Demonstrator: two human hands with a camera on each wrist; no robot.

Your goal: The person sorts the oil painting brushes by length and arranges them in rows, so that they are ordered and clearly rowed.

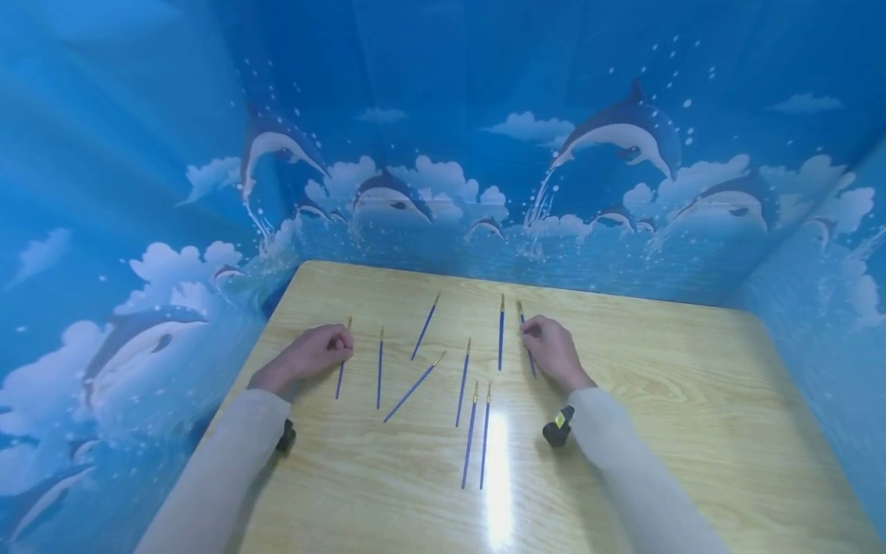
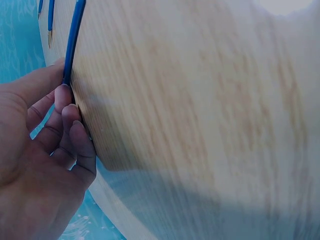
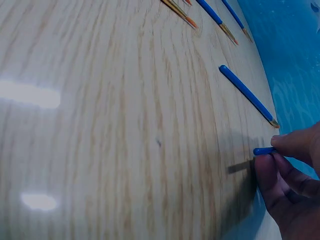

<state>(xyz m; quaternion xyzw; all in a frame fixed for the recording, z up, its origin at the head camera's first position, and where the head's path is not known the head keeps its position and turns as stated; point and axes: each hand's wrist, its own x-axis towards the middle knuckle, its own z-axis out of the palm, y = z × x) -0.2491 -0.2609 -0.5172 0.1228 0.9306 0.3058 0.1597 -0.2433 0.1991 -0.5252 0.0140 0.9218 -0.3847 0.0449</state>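
Pinching a brush [image 1: 340,382] each, left hand [image 1: 314,354] left of frame centre and right hand [image 1: 554,354] right were nearly closed; brushes seemed light, stiff, best gripped mid-length.

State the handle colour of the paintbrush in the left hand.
Blue; the paintbrush handle shows best in the left wrist view.
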